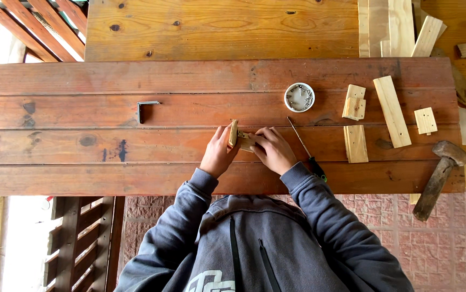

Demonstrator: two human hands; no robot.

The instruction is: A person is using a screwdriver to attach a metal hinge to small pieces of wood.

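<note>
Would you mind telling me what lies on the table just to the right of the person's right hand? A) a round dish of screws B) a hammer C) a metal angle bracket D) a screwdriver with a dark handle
D: the screwdriver lies slanted on the table right beside the right hand, while the hammer, bracket and dish lie farther off.

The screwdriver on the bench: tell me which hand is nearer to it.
Right. The right hand lies just beside the screwdriver, nearly touching it, gripping the small wood pieces. The left hand sits on the far side of those pieces, farther off.
</note>
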